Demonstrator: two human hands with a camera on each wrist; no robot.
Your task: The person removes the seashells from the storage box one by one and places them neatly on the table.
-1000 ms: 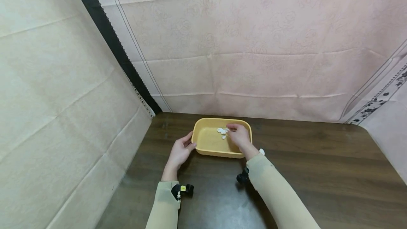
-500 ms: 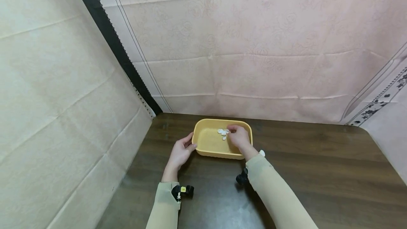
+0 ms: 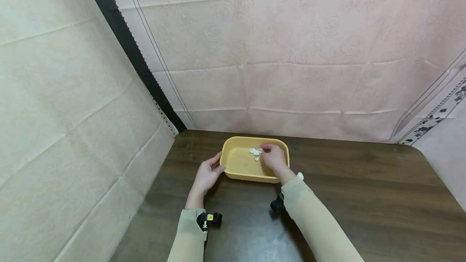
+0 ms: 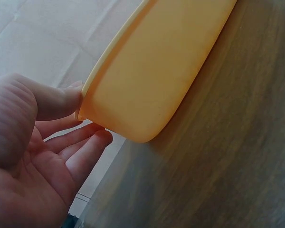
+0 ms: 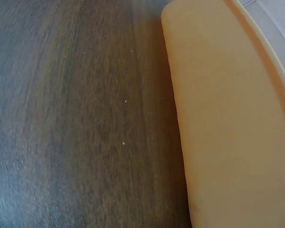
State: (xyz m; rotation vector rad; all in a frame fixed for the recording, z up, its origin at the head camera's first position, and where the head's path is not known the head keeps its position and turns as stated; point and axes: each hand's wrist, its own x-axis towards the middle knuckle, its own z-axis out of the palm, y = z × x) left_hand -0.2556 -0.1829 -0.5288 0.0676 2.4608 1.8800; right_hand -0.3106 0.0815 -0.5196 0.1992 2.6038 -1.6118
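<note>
A yellow plastic tray (image 3: 238,165) with a raised rim sits near the far edge of the brown table. Inside it, right of the middle, lie several small, flat, roundish white pieces (image 3: 256,152), too small to name. My left hand (image 3: 206,175) grips the tray's left end; the left wrist view has the thumb (image 4: 57,100) on the rim and fingers below it. My right hand (image 3: 274,157) reaches over the tray's right side, its fingertips down at the white pieces. Whether it pinches one is hidden. In the right wrist view only the tray's front wall (image 5: 228,114) and table appear.
The brown wood-grain table (image 3: 364,189) extends to the right and toward me. Behind it hangs a pale patterned cloth (image 3: 291,72), and another pale cloth (image 3: 91,153) on the left. Tiny white specks (image 5: 125,101) lie on the table before the tray.
Almost nothing differs: the right hand's fingers shift very slightly at the white pieces. The left hand and tray keep their places.
</note>
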